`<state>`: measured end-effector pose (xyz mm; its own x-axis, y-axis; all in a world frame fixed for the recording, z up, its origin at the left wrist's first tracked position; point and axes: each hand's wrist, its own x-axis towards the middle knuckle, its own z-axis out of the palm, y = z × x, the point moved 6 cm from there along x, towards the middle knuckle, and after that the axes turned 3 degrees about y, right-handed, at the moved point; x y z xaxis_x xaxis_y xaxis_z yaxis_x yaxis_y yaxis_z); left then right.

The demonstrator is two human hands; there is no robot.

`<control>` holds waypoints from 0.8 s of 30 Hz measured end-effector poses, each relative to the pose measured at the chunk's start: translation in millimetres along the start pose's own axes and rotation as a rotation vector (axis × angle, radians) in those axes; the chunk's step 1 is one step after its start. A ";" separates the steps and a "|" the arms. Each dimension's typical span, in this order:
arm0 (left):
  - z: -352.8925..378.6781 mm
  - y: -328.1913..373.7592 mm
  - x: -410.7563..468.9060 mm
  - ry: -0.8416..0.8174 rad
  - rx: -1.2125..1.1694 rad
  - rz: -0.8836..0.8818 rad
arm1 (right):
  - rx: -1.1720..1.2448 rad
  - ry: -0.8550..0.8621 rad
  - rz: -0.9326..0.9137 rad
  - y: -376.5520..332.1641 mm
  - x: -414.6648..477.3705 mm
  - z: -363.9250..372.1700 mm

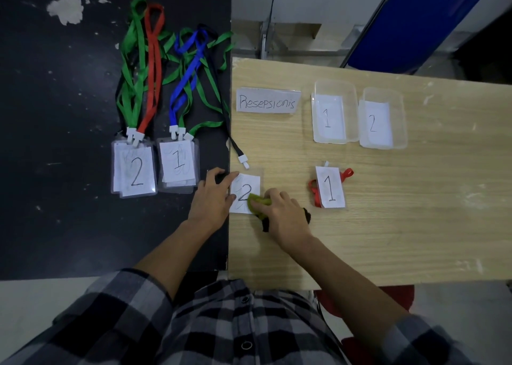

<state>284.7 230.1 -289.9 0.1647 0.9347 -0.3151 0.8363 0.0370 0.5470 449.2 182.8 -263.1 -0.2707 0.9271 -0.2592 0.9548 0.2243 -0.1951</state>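
In the head view, a badge (249, 183) marked "2" is seen lying flat on the wood table (388, 226), at its left edge and in the near half. The badge is held down by the left hand (213, 198), whose fingers are spread wide and fairly straight; a forefinger is laid on the far left corner and the thumb on the left edge. A green cloth (259, 200) is gripped by the right hand (284, 216), with the fingers curled round it, and is pressed on the near right part of the badge. A dark part of the cloth is seen below the hand.

The white clip of a black strap (231, 132) is found at the far edge of the badge; whether it is fastened there cannot be told. To the right, well apart, a badge marked "1" with a red strap (331, 188) bunched under it is laid on the same table. Farther off, a sign (267, 102) reading "Resepsionis" is placed, and right of it two clear boxes stand side by side, box 1 (329, 136) and box 2 (383, 141), each with a numbered paper inside.

On the black table (55, 115) to the left, two stacks of badges are laid just beside each other, stack 2 (134, 168) and stack 1 (177, 165), with green, red and blue straps trailing to the far side.
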 end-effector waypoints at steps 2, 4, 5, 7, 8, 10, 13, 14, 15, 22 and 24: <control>0.3 -0.5 -0.1 0.002 0.001 0.000 | 0.008 0.007 -0.017 6.6 -6.1 0.5; 0.3 -1.2 0.1 0.002 0.003 -0.004 | 0.010 0.026 0.027 10.0 5.1 -3.6; 0.5 -0.9 0.5 0.002 0.004 -0.004 | 0.014 0.039 0.071 9.6 12.4 -7.0; 0.4 0.3 1.0 0.000 0.010 0.000 | 0.009 0.033 0.120 3.3 20.5 -9.9; 0.2 0.5 0.9 0.000 0.011 0.001 | 0.008 0.014 0.112 -1.3 18.9 -8.0; 0.1 0.4 0.6 0.001 0.016 -0.001 | 0.011 -0.019 0.055 -8.7 4.8 -1.5; 0.3 0.0 0.3 0.004 0.020 -0.001 | 0.027 -0.009 -0.002 -1.9 -11.1 2.0; 0.3 -0.7 0.8 0.005 0.011 -0.004 | 0.018 -0.001 0.008 2.1 -8.6 1.1; 0.0 -1.1 1.2 0.003 0.000 -0.009 | 0.020 0.003 0.041 4.9 -4.0 -0.5; -1.0 -1.4 3.4 -0.002 -0.008 0.000 | 0.029 -0.034 0.062 -23.3 -10.1 1.8; -1.0 -0.8 3.3 -0.003 -0.007 0.003 | 0.037 -0.037 0.035 -17.2 -15.9 0.9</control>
<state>284.1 233.5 -290.6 0.1686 0.9336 -0.3161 0.8324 0.0369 0.5529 437.0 163.9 -256.5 -0.2427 0.9221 -0.3014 0.9586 0.1803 -0.2203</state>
